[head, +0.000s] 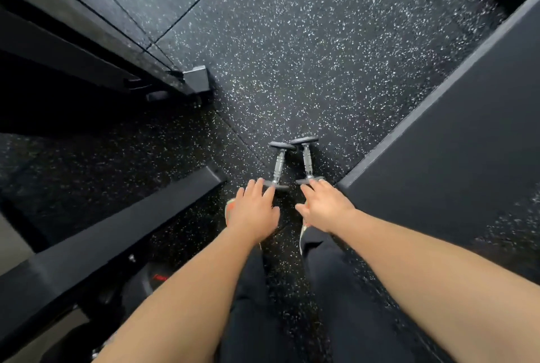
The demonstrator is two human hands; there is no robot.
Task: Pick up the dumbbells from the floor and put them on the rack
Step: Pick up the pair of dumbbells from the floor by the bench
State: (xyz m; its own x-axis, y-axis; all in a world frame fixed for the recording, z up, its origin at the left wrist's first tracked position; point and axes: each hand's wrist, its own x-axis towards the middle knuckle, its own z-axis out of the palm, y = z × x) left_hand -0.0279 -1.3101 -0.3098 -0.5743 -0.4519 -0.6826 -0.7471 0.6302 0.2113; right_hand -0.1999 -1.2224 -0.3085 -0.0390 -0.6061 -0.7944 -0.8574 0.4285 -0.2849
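Observation:
Two small dumbbells lie side by side on the speckled black rubber floor, each with a silver handle and thin dark end plates. The left dumbbell (279,165) and the right dumbbell (306,159) point away from me. My left hand (252,212) reaches down with fingers spread, its fingertips at the near end plate of the left dumbbell. My right hand (325,206) is stretched out the same way, fingertips touching the near plate of the right dumbbell. Neither hand holds anything. No rack shelf can be clearly made out.
A black metal frame bar (117,234) runs diagonally at the lower left. Another dark frame with a square foot (197,79) stands at the upper left. A large black padded block (455,140) fills the right side. My legs and shoes are below my hands.

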